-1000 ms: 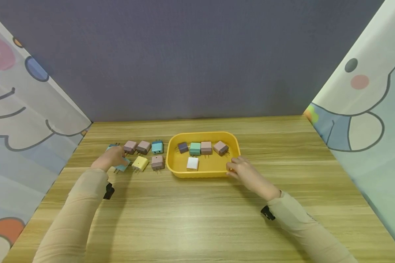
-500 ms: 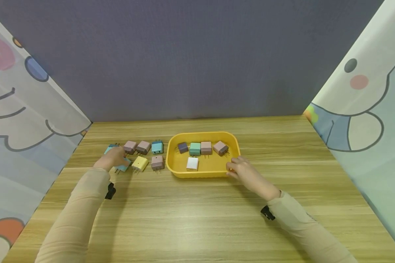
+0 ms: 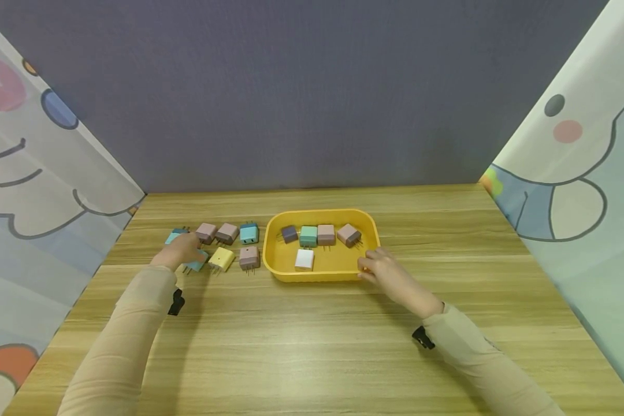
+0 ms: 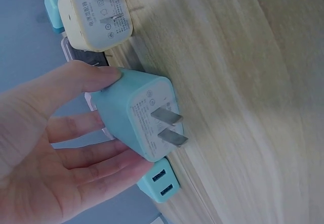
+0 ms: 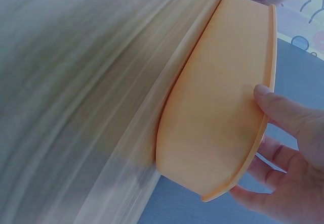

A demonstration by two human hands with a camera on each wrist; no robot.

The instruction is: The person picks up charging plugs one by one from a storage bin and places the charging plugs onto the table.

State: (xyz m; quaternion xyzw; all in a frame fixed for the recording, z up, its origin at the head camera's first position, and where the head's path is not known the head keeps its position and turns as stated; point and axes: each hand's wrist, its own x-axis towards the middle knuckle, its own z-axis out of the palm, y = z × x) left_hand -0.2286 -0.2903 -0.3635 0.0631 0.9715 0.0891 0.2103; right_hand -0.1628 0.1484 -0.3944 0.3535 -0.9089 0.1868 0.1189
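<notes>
My left hand (image 3: pixel 179 252) is at the left group of plug chargers, thumb and fingers around a light blue charger (image 4: pixel 135 110). Its two flat prongs and printed face point away from the palm in the left wrist view. Beside it lies a yellow charger (image 3: pixel 222 259); another light blue charger (image 4: pixel 161 181) shows past the fingertips. My right hand (image 3: pixel 392 278) pinches the rim of a yellow plastic tray (image 5: pixel 217 87) at its near right corner, thumb outside and fingers over the inner side. The tray sits on the table.
Inside the tray are a dark charger (image 3: pixel 289 234), a green one (image 3: pixel 308 236), a white one (image 3: pixel 304 259) and two pink ones. More pink chargers (image 3: pixel 249 257) and a blue one (image 3: pixel 249 233) lie left of the tray. A grey panel (image 3: pixel 312 98) stands behind the wooden table (image 3: pixel 312 341).
My left hand has shifted very slightly to the right, with the light blue charger still between its fingers. My right hand and the tray have stayed where they were.
</notes>
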